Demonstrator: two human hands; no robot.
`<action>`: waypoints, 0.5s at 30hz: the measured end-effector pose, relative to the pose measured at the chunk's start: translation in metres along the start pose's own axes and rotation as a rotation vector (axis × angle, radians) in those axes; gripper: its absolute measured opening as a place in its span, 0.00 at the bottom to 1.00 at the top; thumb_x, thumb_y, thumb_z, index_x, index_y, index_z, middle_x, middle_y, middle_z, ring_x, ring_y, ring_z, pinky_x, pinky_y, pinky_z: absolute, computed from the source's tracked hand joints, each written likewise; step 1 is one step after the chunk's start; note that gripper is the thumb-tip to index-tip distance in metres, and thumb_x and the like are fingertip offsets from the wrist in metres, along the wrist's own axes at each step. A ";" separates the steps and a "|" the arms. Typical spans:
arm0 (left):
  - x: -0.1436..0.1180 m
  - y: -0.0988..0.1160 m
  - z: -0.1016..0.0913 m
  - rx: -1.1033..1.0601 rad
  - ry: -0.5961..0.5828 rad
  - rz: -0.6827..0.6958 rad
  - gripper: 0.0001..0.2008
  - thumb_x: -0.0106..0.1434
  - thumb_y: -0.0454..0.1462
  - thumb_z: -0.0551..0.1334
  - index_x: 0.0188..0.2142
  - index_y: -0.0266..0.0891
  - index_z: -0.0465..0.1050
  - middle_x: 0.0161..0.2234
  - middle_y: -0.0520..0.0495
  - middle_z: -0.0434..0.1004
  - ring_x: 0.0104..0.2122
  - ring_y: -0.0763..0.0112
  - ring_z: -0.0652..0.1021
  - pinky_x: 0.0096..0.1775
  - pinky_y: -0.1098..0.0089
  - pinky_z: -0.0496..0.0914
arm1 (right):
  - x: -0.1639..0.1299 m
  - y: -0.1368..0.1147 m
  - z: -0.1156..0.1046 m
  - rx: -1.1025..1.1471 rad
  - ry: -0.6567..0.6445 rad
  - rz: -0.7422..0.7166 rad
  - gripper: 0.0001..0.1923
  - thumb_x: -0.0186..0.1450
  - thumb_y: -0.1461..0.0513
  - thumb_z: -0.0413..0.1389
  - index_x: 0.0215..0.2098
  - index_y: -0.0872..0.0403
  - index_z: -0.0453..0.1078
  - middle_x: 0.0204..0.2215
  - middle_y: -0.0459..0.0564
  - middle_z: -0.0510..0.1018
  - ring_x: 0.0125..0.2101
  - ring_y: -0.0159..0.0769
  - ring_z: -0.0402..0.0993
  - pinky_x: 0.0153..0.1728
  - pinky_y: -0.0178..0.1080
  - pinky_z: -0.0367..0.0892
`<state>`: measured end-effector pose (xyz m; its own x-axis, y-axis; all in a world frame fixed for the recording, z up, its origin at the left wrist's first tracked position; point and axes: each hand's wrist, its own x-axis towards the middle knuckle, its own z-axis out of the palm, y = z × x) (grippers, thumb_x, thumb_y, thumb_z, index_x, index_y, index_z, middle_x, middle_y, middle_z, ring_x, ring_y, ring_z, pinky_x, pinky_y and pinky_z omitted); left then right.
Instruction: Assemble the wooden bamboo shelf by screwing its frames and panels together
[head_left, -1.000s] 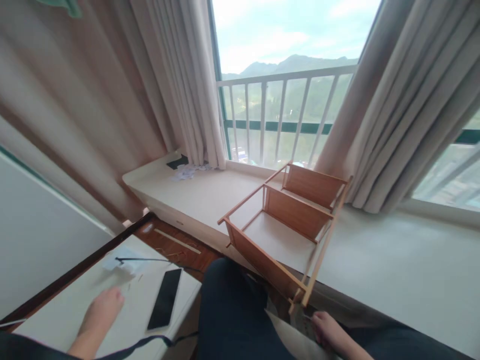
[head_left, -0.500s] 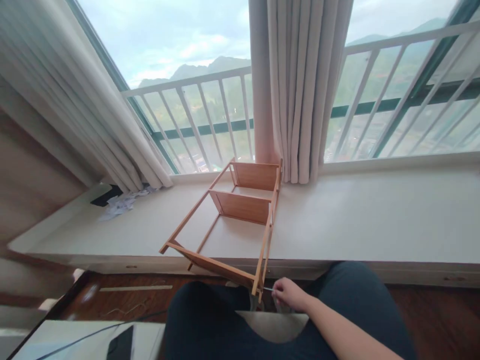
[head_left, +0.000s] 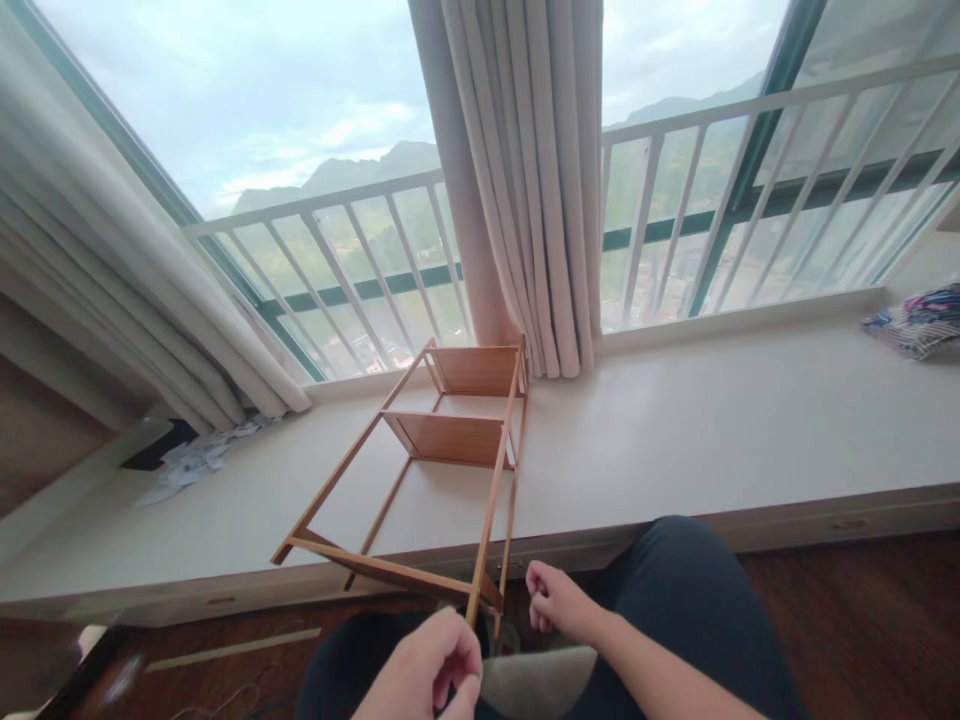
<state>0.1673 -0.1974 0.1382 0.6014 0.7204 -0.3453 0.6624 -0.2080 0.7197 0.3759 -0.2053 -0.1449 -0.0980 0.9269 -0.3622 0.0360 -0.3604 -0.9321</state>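
Observation:
A light-brown wooden shelf rack point(head_left: 444, 440) lies tilted over the white window ledge, its near end sticking out past the edge above my lap. My left hand point(head_left: 435, 665) is curled with thumb and fingers brought together, close by the near end of the rack's right leg. What those fingers hold, if anything, is hidden. Just right of that leg, my right hand point(head_left: 559, 600) is closed over my lap and apart from the wood. I cannot make out anything in its grip. A grey round-edged flat thing point(head_left: 540, 682) shows between my thighs below both hands.
The white ledge point(head_left: 675, 420) runs across under windows with a railing point(head_left: 315, 215). Grey curtains point(head_left: 517, 180) hang behind the rack. Crumpled paper point(head_left: 184, 468) lies at left, and a colourful striped bundle point(head_left: 919, 320) at far right. A pale strip point(head_left: 232, 648) lies on the dark floor.
My left hand has come into view beside the rack's near leg. My right hand has drawn off the leg; the thin metal rod it held there no longer shows. The view has turned right.

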 end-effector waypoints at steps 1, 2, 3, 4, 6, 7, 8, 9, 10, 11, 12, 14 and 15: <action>0.011 0.011 -0.001 -0.017 0.067 0.054 0.04 0.57 0.38 0.60 0.29 0.40 0.71 0.27 0.52 0.69 0.26 0.73 0.66 0.30 0.74 0.61 | 0.001 -0.003 0.003 0.041 0.019 -0.008 0.12 0.51 0.67 0.47 0.33 0.49 0.53 0.15 0.37 0.72 0.14 0.28 0.64 0.19 0.29 0.55; 0.021 0.021 -0.002 -0.045 0.126 0.094 0.05 0.59 0.39 0.59 0.30 0.40 0.71 0.28 0.52 0.69 0.27 0.72 0.67 0.31 0.73 0.62 | 0.002 -0.007 0.005 0.082 0.029 -0.024 0.12 0.51 0.66 0.47 0.33 0.49 0.52 0.14 0.36 0.72 0.14 0.28 0.63 0.19 0.29 0.54; 0.032 0.028 -0.004 -0.075 0.173 0.119 0.07 0.61 0.40 0.59 0.31 0.40 0.72 0.29 0.51 0.69 0.28 0.71 0.68 0.32 0.72 0.63 | 0.002 -0.014 0.007 0.121 0.031 -0.048 0.12 0.51 0.66 0.47 0.33 0.49 0.51 0.14 0.36 0.72 0.13 0.28 0.62 0.19 0.29 0.53; 0.044 0.034 -0.006 -0.102 0.213 0.138 0.08 0.62 0.41 0.59 0.31 0.40 0.73 0.29 0.50 0.70 0.29 0.70 0.69 0.33 0.71 0.64 | 0.003 -0.024 0.008 0.156 0.033 -0.084 0.11 0.52 0.65 0.47 0.33 0.48 0.50 0.15 0.37 0.72 0.14 0.28 0.62 0.19 0.30 0.53; 0.071 0.040 -0.009 -0.150 0.285 0.159 0.10 0.62 0.43 0.60 0.31 0.40 0.75 0.30 0.49 0.71 0.31 0.68 0.71 0.35 0.70 0.66 | 0.002 -0.051 0.004 0.236 0.050 -0.174 0.10 0.52 0.65 0.46 0.31 0.49 0.50 0.17 0.38 0.72 0.16 0.28 0.62 0.21 0.31 0.55; 0.086 0.041 -0.011 -0.176 0.322 0.169 0.10 0.61 0.44 0.61 0.31 0.40 0.76 0.31 0.48 0.72 0.33 0.67 0.72 0.36 0.69 0.66 | 0.002 -0.068 -0.001 0.264 0.065 -0.236 0.09 0.53 0.65 0.46 0.31 0.49 0.51 0.18 0.39 0.72 0.18 0.29 0.63 0.23 0.32 0.57; 0.101 0.041 -0.012 -0.200 0.359 0.177 0.11 0.60 0.44 0.62 0.32 0.39 0.76 0.33 0.47 0.74 0.34 0.66 0.73 0.37 0.68 0.67 | 0.002 -0.085 -0.007 0.281 0.077 -0.302 0.08 0.54 0.65 0.46 0.31 0.49 0.51 0.19 0.40 0.72 0.20 0.29 0.63 0.24 0.33 0.58; 0.116 0.040 -0.013 -0.223 0.389 0.183 0.11 0.59 0.45 0.63 0.32 0.39 0.77 0.34 0.47 0.75 0.35 0.65 0.74 0.37 0.68 0.67 | 0.002 -0.104 -0.014 0.303 0.103 -0.352 0.07 0.55 0.65 0.46 0.31 0.49 0.52 0.20 0.40 0.71 0.21 0.30 0.62 0.26 0.34 0.59; 0.130 0.040 -0.013 -0.247 0.420 0.191 0.12 0.59 0.45 0.63 0.33 0.39 0.78 0.34 0.46 0.76 0.36 0.64 0.74 0.39 0.67 0.68 | 0.003 -0.122 -0.023 0.323 0.121 -0.404 0.06 0.56 0.65 0.47 0.30 0.49 0.52 0.21 0.40 0.70 0.22 0.30 0.62 0.27 0.34 0.59; 0.144 0.039 -0.013 -0.272 0.448 0.199 0.12 0.58 0.46 0.64 0.33 0.39 0.78 0.35 0.46 0.77 0.36 0.64 0.75 0.41 0.67 0.68 | 0.004 -0.139 -0.031 0.338 0.131 -0.457 0.06 0.58 0.65 0.48 0.29 0.50 0.52 0.22 0.41 0.69 0.23 0.30 0.61 0.27 0.35 0.59; 0.156 0.039 -0.013 -0.299 0.471 0.204 0.12 0.58 0.46 0.65 0.33 0.39 0.79 0.35 0.46 0.78 0.37 0.64 0.75 0.42 0.66 0.68 | 0.007 -0.155 -0.040 0.358 0.140 -0.509 0.06 0.59 0.64 0.49 0.28 0.50 0.53 0.22 0.41 0.67 0.24 0.30 0.60 0.28 0.35 0.59; 0.179 0.040 -0.012 -0.369 0.499 0.210 0.13 0.57 0.45 0.66 0.34 0.38 0.80 0.34 0.46 0.79 0.37 0.64 0.76 0.45 0.66 0.68 | 0.015 -0.180 -0.055 0.438 0.126 -0.564 0.11 0.62 0.60 0.53 0.29 0.50 0.52 0.21 0.39 0.65 0.23 0.29 0.58 0.28 0.35 0.58; 0.188 0.040 -0.012 -0.410 0.503 0.209 0.13 0.57 0.45 0.67 0.34 0.38 0.80 0.34 0.46 0.79 0.37 0.64 0.76 0.44 0.66 0.69 | 0.021 -0.190 -0.061 0.499 0.089 -0.578 0.13 0.63 0.58 0.54 0.30 0.49 0.51 0.19 0.37 0.62 0.21 0.29 0.55 0.26 0.34 0.57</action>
<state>0.3019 -0.0624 0.1092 0.3520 0.9329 0.0765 0.2722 -0.1803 0.9452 0.4281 -0.1115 0.0242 0.1163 0.9797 0.1634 -0.4519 0.1987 -0.8697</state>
